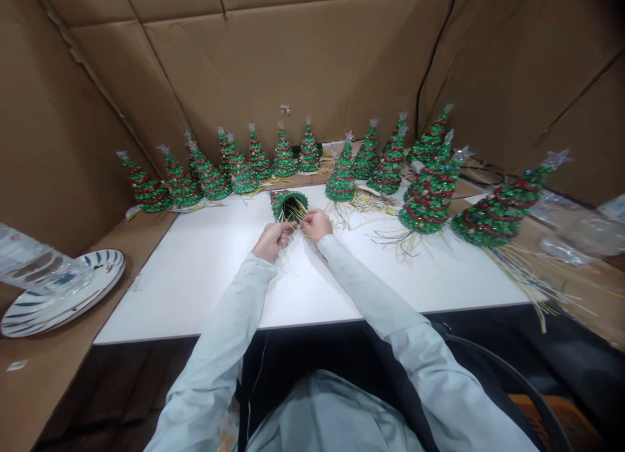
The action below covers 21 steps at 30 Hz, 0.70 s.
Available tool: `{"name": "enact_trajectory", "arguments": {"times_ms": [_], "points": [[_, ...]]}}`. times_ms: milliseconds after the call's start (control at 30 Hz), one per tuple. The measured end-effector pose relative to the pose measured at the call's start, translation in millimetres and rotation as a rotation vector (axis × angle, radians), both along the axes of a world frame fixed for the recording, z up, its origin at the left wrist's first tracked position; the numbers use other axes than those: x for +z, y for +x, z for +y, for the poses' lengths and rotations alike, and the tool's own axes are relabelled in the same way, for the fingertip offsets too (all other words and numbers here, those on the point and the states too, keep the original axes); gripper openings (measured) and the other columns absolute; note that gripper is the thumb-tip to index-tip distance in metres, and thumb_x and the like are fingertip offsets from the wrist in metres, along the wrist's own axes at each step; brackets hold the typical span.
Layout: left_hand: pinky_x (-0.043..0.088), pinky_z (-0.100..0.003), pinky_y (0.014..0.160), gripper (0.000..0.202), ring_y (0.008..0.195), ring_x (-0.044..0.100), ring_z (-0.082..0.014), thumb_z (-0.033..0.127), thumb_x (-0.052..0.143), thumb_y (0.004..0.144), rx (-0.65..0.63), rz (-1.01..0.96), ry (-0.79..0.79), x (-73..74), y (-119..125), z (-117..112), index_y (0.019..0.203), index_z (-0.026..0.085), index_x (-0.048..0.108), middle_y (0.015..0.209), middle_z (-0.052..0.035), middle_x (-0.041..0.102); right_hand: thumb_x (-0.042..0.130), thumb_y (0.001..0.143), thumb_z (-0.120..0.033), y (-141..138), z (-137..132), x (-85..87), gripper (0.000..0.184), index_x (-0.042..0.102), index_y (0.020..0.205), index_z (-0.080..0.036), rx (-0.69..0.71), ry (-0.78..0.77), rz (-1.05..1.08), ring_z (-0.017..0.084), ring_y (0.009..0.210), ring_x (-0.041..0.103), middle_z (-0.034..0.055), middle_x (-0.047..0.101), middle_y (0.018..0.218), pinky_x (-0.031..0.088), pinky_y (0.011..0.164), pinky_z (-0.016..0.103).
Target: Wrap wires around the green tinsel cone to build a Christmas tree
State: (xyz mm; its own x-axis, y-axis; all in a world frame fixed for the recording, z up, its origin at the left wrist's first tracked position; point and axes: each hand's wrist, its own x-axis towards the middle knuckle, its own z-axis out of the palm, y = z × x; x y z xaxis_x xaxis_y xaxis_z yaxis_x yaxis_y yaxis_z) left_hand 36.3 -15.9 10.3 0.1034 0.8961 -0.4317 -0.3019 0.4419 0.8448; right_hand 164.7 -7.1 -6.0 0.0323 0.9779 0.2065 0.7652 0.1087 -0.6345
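A small green tinsel Christmas tree [288,204] lies tipped on the white table [205,282], its hollow base facing me with thin yellow wires [297,219] spilling out. My left hand [270,240] is closed in a pinch on those wires just below the base. My right hand [316,225] is closed too, fingers pinching the same bundle from the right side. Both hands sit close together in front of the tree.
Several finished trees with red garlands stand in a row along the back, two larger ones [430,195] [498,208] at the right with wires trailing. A blue-striped plate [58,296] and clear plastic bottle [34,266] sit at left. Cardboard walls [312,68] enclose the table.
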Motion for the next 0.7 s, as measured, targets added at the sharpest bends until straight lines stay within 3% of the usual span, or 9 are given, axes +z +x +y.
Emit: {"name": "enact_trajectory", "arguments": {"times_ms": [133, 300, 433, 567, 700], "points": [[0.007, -0.015, 0.030, 0.019, 0.029, 0.015, 0.0003, 0.003, 0.052, 0.069, 0.071, -0.005, 0.015, 1.7, 5, -3, 0.055, 0.013, 0.043, 0.036, 0.0106, 0.023, 0.061, 0.070, -0.026, 1, 1, 3.0, 0.015, 0.070, 0.079, -0.018, 0.064, -0.040, 0.091, 0.016, 0.101, 0.054, 0.0041, 0.063, 0.096, 0.041, 0.087, 0.024], [0.008, -0.015, 0.031, 0.016, 0.029, 0.017, -0.0001, 0.006, 0.056, 0.068, 0.103, 0.000, 0.019, 1.4, 9, -3, 0.057, 0.012, 0.047, 0.036, 0.0100, 0.025, 0.064, 0.068, -0.031, 0, -3, 8.7, 0.017, 0.071, 0.076, -0.018, 0.100, -0.085, 0.136, 0.016, 0.090, 0.058, 0.0026, 0.065, 0.086, 0.043, 0.080, 0.024], [0.008, -0.016, 0.031, 0.015, 0.028, 0.016, 0.0000, 0.006, 0.058, 0.065, 0.180, 0.071, 0.037, -1.9, 10, -2, 0.056, 0.011, 0.047, 0.035, 0.0099, 0.026, 0.064, 0.066, -0.029, 0, -5, 12.6, 0.014, 0.071, 0.072, -0.018, 0.071, -0.098, 0.136, 0.016, 0.085, 0.059, 0.0024, 0.066, 0.082, 0.044, 0.076, 0.024], [0.007, -0.016, 0.031, 0.015, 0.029, 0.014, 0.0001, 0.006, 0.055, 0.064, 0.151, 0.027, 0.041, -3.3, 6, 0, 0.055, 0.012, 0.046, 0.035, 0.0111, 0.021, 0.062, 0.067, -0.026, 1, -4, 9.3, 0.013, 0.070, 0.071, -0.017, 0.017, -0.102, 0.140, 0.016, 0.078, 0.059, 0.0021, 0.065, 0.076, 0.045, 0.073, 0.024], [0.007, -0.015, 0.031, 0.008, 0.030, 0.013, -0.0001, 0.007, 0.052, 0.066, 0.095, -0.022, 0.025, -1.8, 1, 1, 0.059, 0.011, 0.050, 0.036, 0.0114, 0.019, 0.057, 0.068, -0.019, 2, -5, 5.1, 0.016, 0.069, 0.078, -0.017, -0.014, 0.003, 0.026, 0.017, 0.089, 0.057, 0.0056, 0.061, 0.095, 0.043, 0.082, 0.026]]}}
